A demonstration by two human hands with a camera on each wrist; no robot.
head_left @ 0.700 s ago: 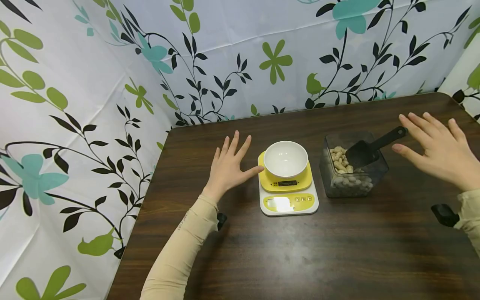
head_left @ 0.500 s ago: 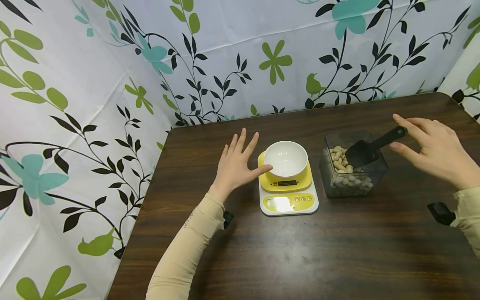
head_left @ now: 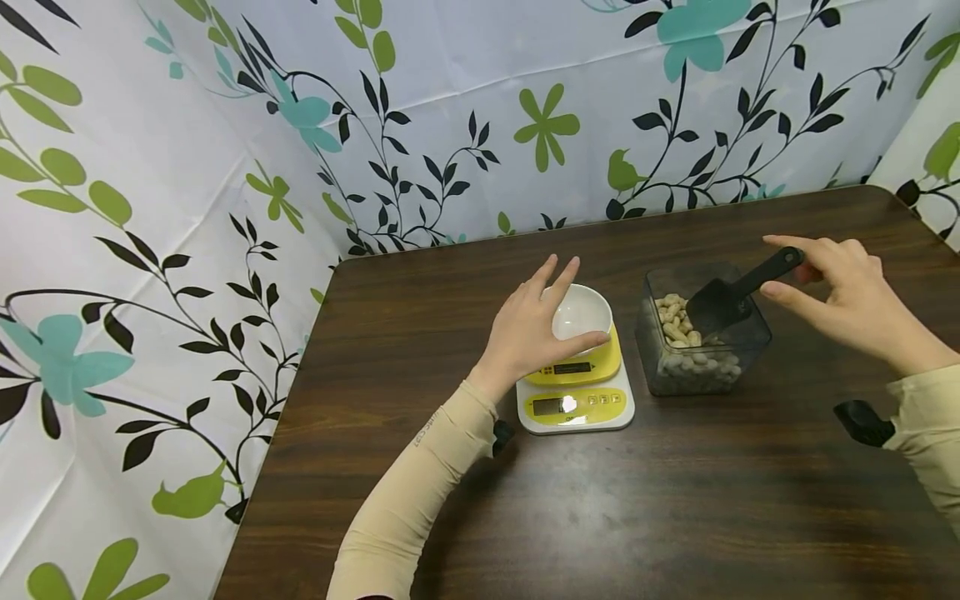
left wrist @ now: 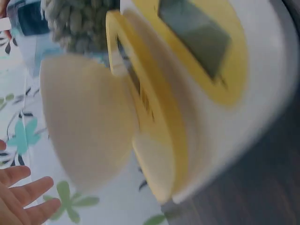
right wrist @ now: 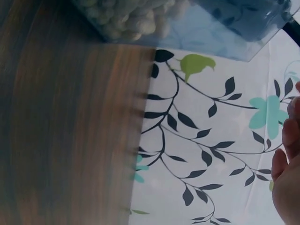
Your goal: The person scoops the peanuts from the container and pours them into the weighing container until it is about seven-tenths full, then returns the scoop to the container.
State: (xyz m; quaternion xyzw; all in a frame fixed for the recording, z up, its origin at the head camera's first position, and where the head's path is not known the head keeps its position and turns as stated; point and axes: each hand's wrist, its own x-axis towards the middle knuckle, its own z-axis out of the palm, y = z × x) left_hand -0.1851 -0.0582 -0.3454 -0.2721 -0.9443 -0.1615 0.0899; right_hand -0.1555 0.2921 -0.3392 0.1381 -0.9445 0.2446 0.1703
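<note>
A white bowl (head_left: pixel 583 308) stands on the yellow platform of a white and yellow kitchen scale (head_left: pixel 575 408). My left hand (head_left: pixel 525 329) is spread in front of the bowl's left side and hides part of it; the left wrist view shows a gap between the fingers (left wrist: pixel 33 187) and the bowl (left wrist: pixel 86 122). To the right sits a clear square container (head_left: pixel 693 379) of peanuts (head_left: pixel 675 321). A black scoop (head_left: pixel 720 304) leans in it, handle pointing up and right. My right hand (head_left: pixel 847 292) is at that handle, thumb and forefinger apart on either side, not closed on it.
Scale and container stand side by side on a dark wooden table (head_left: pixel 420 333). A patterned white cloth (head_left: pixel 450 83) hangs behind the table and along its left side. Black camera mounts (head_left: pixel 862 422) sit on both wrists.
My left hand has moved right from beside the scale to in front of the bowl. My right hand has moved left to the scoop handle, its spread fingers bending a little.
</note>
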